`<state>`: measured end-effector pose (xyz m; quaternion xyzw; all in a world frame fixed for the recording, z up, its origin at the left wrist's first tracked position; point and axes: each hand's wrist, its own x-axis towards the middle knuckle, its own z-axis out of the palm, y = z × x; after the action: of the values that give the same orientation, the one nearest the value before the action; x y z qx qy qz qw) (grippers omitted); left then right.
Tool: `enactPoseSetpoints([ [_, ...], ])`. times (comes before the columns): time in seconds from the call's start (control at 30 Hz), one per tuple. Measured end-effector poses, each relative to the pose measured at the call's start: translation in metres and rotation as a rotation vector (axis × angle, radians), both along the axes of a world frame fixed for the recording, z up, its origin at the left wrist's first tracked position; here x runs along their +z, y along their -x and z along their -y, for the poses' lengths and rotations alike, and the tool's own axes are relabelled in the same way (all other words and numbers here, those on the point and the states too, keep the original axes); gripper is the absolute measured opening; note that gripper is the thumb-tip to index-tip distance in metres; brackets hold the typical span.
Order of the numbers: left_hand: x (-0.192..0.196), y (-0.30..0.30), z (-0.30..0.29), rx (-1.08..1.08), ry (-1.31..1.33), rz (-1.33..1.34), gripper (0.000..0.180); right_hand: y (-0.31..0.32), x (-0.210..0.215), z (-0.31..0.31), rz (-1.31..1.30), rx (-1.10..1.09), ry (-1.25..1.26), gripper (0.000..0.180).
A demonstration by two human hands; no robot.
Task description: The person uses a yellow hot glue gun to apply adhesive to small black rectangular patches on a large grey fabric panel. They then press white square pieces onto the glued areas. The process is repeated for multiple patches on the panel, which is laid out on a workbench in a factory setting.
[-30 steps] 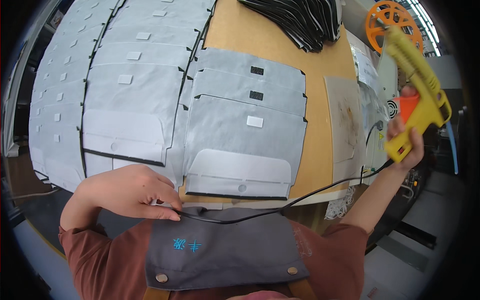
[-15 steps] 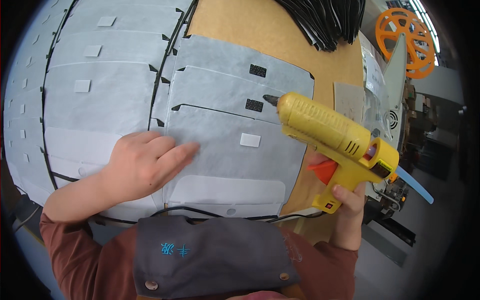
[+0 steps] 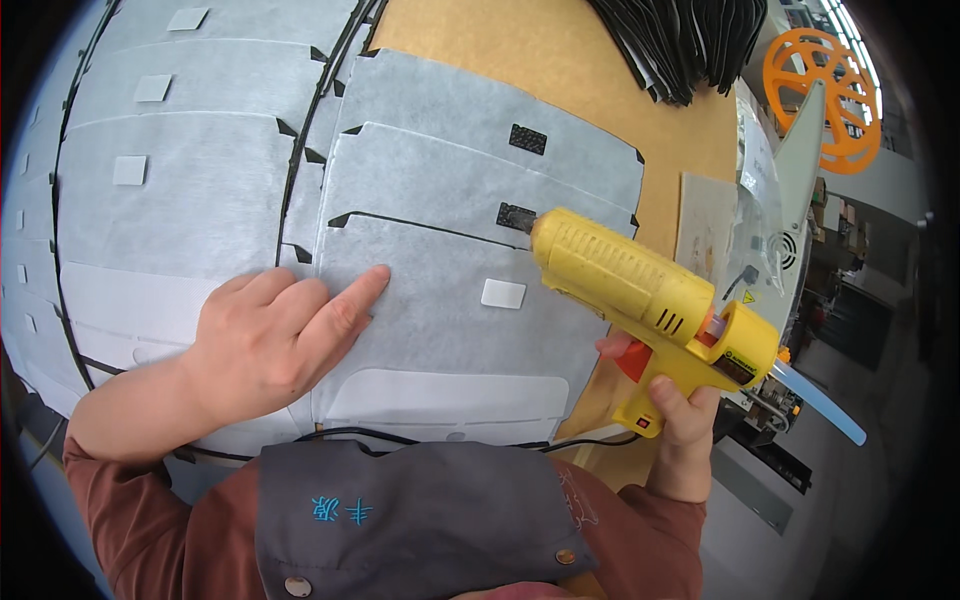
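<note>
My right hand [image 3: 685,412] grips a yellow hot glue gun [image 3: 630,275] by its handle, with a finger at the red trigger. A pale glue stick [image 3: 822,405] pokes out of its rear. Its dark nozzle is at the right end of a black textured patch [image 3: 512,214] on a grey fabric panel [image 3: 430,320]; whether it touches, I cannot tell. Another black patch [image 3: 528,139] lies farther up, and a white rectangular patch [image 3: 503,293] nearer. My left hand [image 3: 280,335] rests on the panels' left side, index finger stretched out, other fingers curled, holding nothing visible.
More grey panels [image 3: 190,200] with white patches overlap at the left. A bundle of black strips [image 3: 690,50] sits at the far edge of the brown tabletop [image 3: 480,50]. An orange reel [image 3: 823,100] stands at right. A black cord [image 3: 370,432] runs along the near edge.
The glue gun has moved slightly left and down, bringing its nozzle to the lower black patch. My left index finger has stretched out farther. The view has shifted a little.
</note>
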<state>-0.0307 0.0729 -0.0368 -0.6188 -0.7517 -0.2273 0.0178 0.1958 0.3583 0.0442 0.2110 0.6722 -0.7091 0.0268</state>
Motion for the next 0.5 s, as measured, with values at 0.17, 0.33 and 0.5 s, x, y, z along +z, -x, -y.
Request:
enactPoseSetpoints([
  [0.17, 0.000, 0.001, 0.000, -0.011, 0.020, 0.004, 0.055, 0.001, -0.004, 0.001, -0.029, -0.024, 0.039, 0.055],
  [0.33, 0.002, 0.001, 0.000, -0.015, 0.037, 0.005, 0.056, 0.000, -0.006, 0.000, -0.031, -0.002, 0.022, 0.055],
  [0.5, 0.002, 0.002, 0.000, -0.021, 0.046, 0.010, 0.056, -0.002, -0.009, -0.001, -0.032, -0.021, 0.032, 0.055],
])
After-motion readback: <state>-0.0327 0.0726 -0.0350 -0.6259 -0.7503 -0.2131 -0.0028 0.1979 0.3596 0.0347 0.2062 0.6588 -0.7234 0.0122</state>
